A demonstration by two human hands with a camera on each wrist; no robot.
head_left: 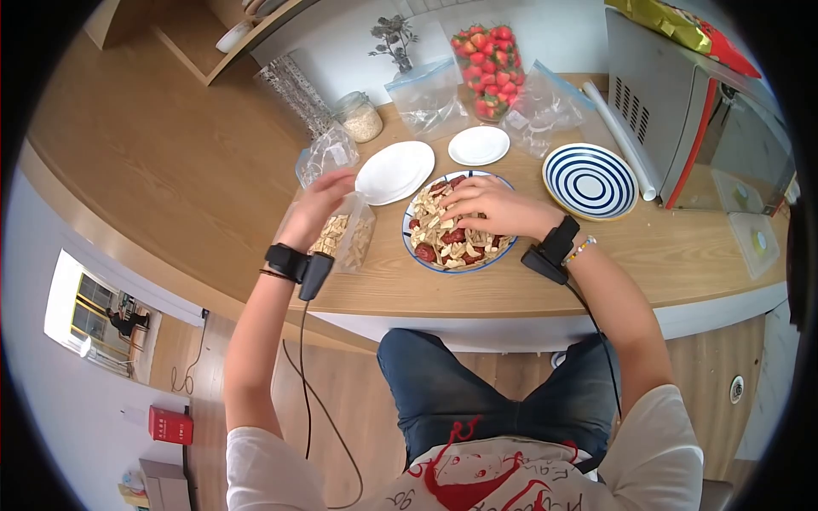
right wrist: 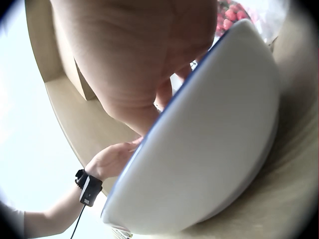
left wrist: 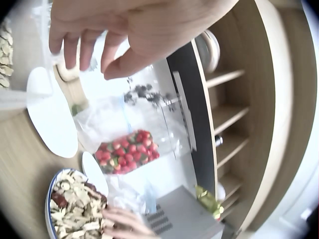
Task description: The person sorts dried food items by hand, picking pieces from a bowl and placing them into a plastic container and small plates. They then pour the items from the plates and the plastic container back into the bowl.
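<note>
— With the right hand (head_left: 492, 209), where to look first?

— Over the bowl (head_left: 460, 269), on the near side of the small white plate (head_left: 479, 146). Fingers slightly apart and a little bent, tips down at the pale dried slices (head_left: 449, 234). Under the tips, perhaps a piece, perhaps nothing; not possible to tell from here.

— And how to work well among these slices?

— Gently, with the soft part of the fingers. Better to lift and loosen from above than to press down, because of thin, dry pieces, probably easy to break. Around the red dates (head_left: 425, 252), go slower: rounder and maybe ready to roll towards the rim.

— Any danger at the rim?

— Some, in my judgement. Heap quite high, near the edge in places. So, small movements towards the middle, and no leaning of the wrist on the bowl.

— What about the left hand (head_left: 317, 209)?

— Above the clear container (head_left: 361, 232), to the left of the bowl, with more pale slices inside. Fingers loosely extended, slightly apart in the left wrist view, with nothing visible between. Touching the container wall or only beside it? Impossible to say. Best to let this hand clear the wall carefully, without pushing the container sideways.
</note>
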